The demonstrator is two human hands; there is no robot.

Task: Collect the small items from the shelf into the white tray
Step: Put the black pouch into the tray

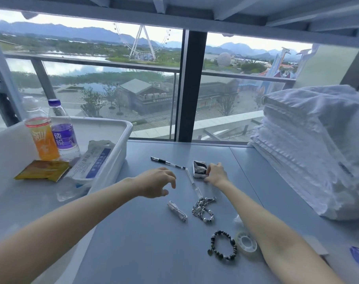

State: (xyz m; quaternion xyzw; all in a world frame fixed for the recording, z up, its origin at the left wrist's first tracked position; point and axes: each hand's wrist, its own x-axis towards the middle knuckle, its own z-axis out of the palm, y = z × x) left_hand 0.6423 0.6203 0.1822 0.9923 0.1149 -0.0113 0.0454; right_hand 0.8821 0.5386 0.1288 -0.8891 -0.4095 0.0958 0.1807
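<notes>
Our right grip [215,173] pinches the right edge of the small dark packet [199,170], which lies flat on the shelf [133,242] at frame centre. We should slide the thumb under before lifting. Our left grip [156,182] hovers loosely curled and empty, while the white tray [123,144] sits at upper left, well apart.

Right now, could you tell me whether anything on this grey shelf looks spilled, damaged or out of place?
Nothing stands out. The orange-labelled bottle and purple-labelled bottle stand upright in the white plastic tray, nothing is spilled, and the black pen, dark beaded bracelet and clear tape roll lie loose on the shelf, not yet collected.
</notes>
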